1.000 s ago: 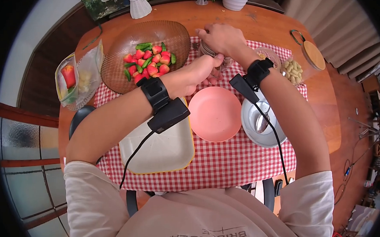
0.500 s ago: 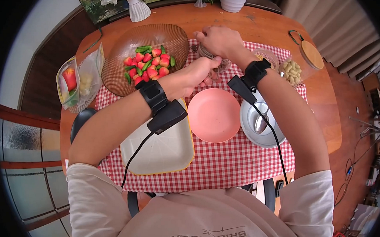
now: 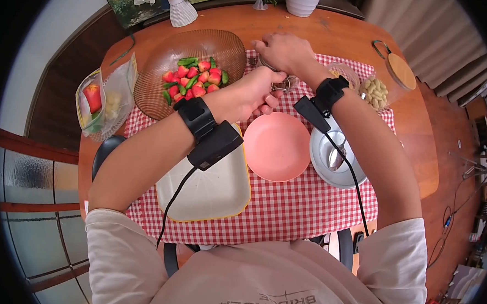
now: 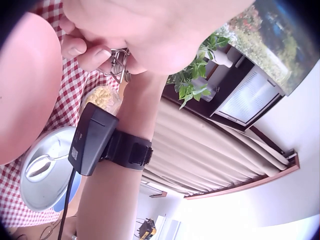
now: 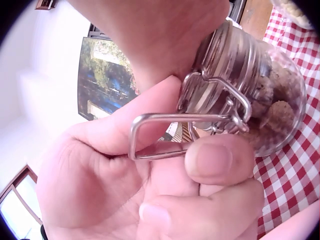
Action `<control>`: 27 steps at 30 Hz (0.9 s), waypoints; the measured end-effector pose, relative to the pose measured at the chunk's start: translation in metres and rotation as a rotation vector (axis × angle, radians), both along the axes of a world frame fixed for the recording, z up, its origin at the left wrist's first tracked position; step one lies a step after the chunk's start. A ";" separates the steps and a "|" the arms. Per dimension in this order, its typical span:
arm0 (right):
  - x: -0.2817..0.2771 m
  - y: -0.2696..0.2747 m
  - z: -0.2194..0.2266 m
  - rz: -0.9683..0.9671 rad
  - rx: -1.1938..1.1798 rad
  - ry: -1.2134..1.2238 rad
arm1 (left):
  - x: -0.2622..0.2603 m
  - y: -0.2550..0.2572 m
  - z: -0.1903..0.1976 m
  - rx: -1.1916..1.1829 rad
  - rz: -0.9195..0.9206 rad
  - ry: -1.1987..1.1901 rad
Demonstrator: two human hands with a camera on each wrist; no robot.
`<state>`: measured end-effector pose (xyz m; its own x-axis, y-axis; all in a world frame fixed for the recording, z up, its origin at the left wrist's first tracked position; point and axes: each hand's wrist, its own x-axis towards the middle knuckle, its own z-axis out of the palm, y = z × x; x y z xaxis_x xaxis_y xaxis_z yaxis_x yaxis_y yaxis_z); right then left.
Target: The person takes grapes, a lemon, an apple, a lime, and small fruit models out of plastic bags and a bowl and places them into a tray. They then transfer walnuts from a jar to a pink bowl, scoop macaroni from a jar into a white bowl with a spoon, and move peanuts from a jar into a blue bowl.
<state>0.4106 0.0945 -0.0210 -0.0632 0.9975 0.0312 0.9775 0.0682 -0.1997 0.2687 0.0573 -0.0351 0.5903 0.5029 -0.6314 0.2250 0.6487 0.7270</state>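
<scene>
A small clip-top glass jar (image 5: pixel 287 112) holds rough brown round pieces and stands tilted in the right wrist view. My right hand (image 3: pixel 286 52) grips it from above, over the lid end, its fingertips mostly hidden in the head view. On the near side my left hand (image 3: pixel 246 97) has its thumb against the lid and its fingers curled at the metal wire clasp (image 5: pixel 175 118). The wire loop sticks out between that thumb and the fingers. In the left wrist view the clasp (image 4: pixel 119 64) shows just beside the left fingertips.
Nearest below the hands lies a pink plate (image 3: pixel 278 147), between a white yellow-rimmed tray (image 3: pixel 205 201) and a pale bowl with a spoon (image 3: pixel 336 157). A large amber bowl (image 3: pixel 151 74) holds red and green produce. Containers of peanuts (image 3: pixel 373 93) and yellow bits (image 4: pixel 102 97) stand right.
My left hand has shifted slightly upward along the jar, its lower fingers curling more at the clasp, and covers more of the jar. The right hand stays over the lid.
</scene>
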 end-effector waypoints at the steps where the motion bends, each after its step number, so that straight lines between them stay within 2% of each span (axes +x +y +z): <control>1: 0.000 -0.001 0.000 -0.003 0.005 -0.002 | 0.001 -0.002 0.004 -0.025 0.009 -0.006; 7: -0.001 -0.004 0.004 -0.009 -0.002 0.007 | -0.007 0.003 0.010 -0.119 -0.128 -0.068; 13: 0.000 -0.004 0.008 -0.028 -0.064 0.044 | -0.006 0.000 0.013 -0.223 -0.081 -0.070; 17: 0.001 -0.005 0.007 -0.025 -0.066 0.038 | -0.010 0.003 0.011 -0.215 -0.053 -0.022; 23: 0.003 -0.003 0.006 -0.008 -0.027 0.084 | -0.003 0.009 0.010 -0.184 -0.106 -0.037; 25: 0.003 -0.005 0.009 -0.089 -0.062 0.182 | -0.001 0.008 0.011 -0.188 -0.104 -0.032; 27: 0.005 -0.002 0.001 -0.083 -0.027 0.190 | 0.001 0.007 0.011 -0.173 -0.099 -0.011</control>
